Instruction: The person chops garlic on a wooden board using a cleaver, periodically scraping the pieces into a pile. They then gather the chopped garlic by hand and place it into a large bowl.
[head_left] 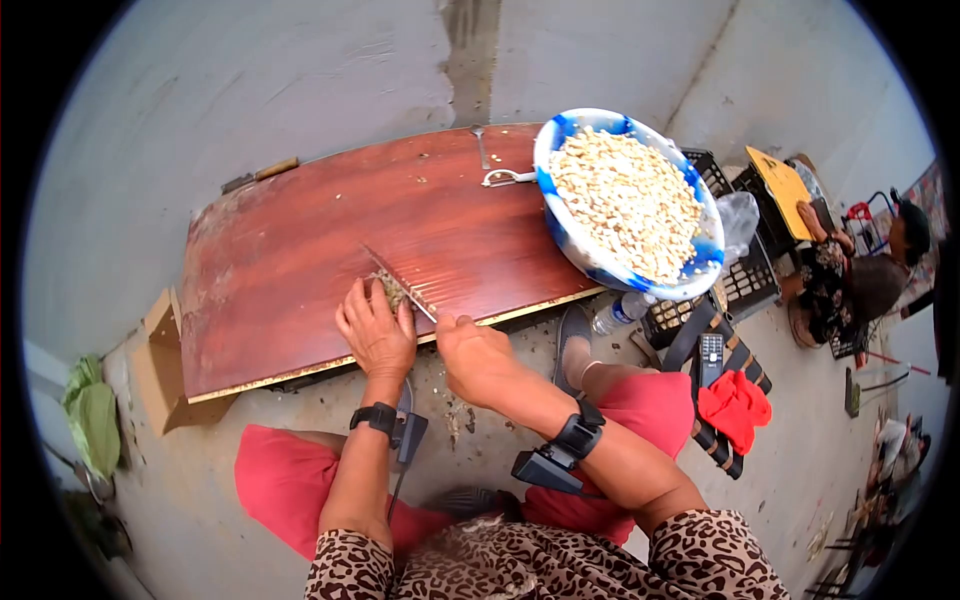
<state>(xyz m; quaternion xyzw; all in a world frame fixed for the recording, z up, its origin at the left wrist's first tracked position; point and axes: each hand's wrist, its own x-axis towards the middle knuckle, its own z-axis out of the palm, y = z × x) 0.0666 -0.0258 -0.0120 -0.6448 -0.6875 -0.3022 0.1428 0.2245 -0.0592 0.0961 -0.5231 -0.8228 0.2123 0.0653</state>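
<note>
On the reddish-brown board point(300, 240), near its front edge, lies a small heap of chopped, greenish-brown bits point(390, 290). My left hand point(378, 328) rests at the heap with its fingers spread a little and bent over it; what lies under the fingertips is hidden. My right hand point(470, 355) is wrapped round the handle of a knife point(395, 278). The blade points up and left across the board, right beside the heap and my left fingers.
A blue-and-white basin point(557, 225) of pale chopped pieces stands at the board's right end, with a peeler point(508, 178) and spoon point(481, 148) beside it. Another knife point(262, 175) lies at the back edge. A bottle point(622, 312), crates point(750, 285) and a person point(865, 280) are to the right.
</note>
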